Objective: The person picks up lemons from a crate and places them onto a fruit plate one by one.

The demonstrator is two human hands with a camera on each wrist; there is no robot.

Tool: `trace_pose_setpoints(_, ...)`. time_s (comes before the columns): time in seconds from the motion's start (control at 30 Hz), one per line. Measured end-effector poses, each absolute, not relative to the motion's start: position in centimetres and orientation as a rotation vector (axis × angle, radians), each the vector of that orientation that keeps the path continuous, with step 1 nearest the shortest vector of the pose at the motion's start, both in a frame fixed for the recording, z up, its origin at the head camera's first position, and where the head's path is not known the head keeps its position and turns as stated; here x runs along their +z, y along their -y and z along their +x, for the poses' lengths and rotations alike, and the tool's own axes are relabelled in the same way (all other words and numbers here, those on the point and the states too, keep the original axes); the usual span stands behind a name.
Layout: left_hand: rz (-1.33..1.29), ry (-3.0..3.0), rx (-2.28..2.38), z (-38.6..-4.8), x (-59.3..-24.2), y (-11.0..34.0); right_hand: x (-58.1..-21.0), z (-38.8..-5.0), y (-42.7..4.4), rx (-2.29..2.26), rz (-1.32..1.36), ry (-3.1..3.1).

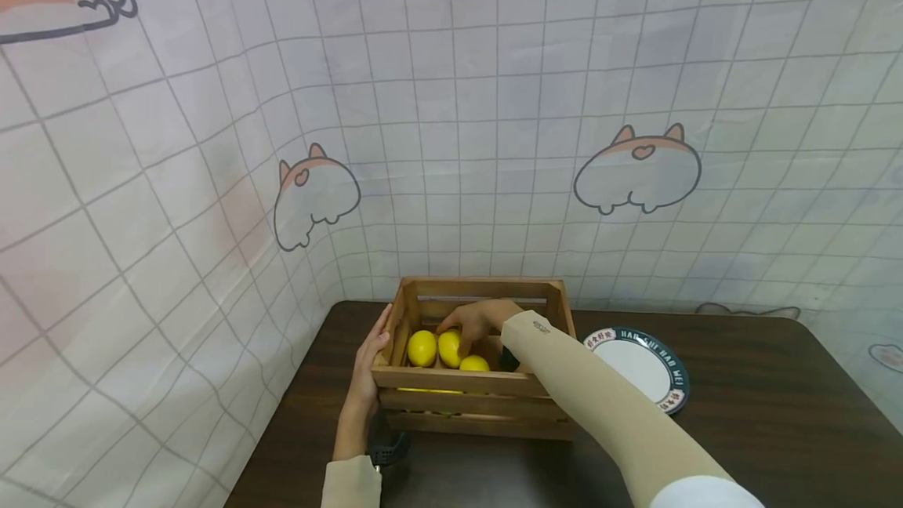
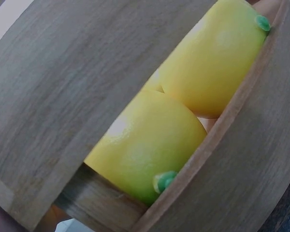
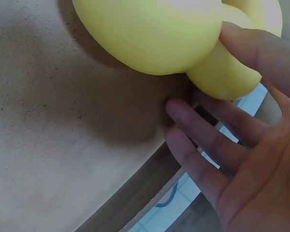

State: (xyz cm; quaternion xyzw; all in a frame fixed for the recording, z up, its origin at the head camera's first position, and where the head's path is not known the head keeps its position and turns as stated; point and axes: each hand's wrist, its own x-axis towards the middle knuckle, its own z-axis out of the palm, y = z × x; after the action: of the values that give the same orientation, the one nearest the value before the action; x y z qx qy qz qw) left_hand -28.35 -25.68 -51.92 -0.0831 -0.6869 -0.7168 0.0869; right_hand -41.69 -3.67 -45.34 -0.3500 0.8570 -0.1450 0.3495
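Right hand (image 1: 483, 319) is down inside the slatted wooden crate (image 1: 458, 379), thumb and forefinger curled about the middle lemon (image 1: 447, 352), which lies at its 7 to 8 o'clock; how firmly they grip it cannot be told. Fingers cover part of that lemon, so its long axis is unclear. The right hand is the nearer to it: the left hand (image 1: 365, 363) rests outside, fingers extended along the crate's 9 o'clock wall. Three lemons can be counted from the head: the middle one, the left lemon (image 1: 422, 349) just beside it at 9 o'clock, and the near lemon (image 1: 475, 364) at its 4 o'clock. One crate and one round plate (image 1: 635, 371), at the crate's 3 o'clock, stand on one tabletop (image 1: 755, 398).
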Motion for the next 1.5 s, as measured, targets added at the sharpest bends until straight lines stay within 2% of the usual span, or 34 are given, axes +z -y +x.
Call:
trace_pose_setpoints(0.57, -0.266, 2.035, -2.133, -28.3, -51.91, 25.55, -45.78, -41.42, 4.42, -0.191, -1.056, -2.337)
trace_pose_setpoints(1.03, -0.253, 2.031, -2.143, -28.2, -52.14, 25.53, -46.05, -41.56, 4.24, -0.302, -1.081, -2.302)
trace_pose_setpoints(1.5, -0.237, 2.028, -2.135, -28.55, -52.12, 25.72, -45.52, -41.62, 3.78, -0.538, -0.993, -2.205)
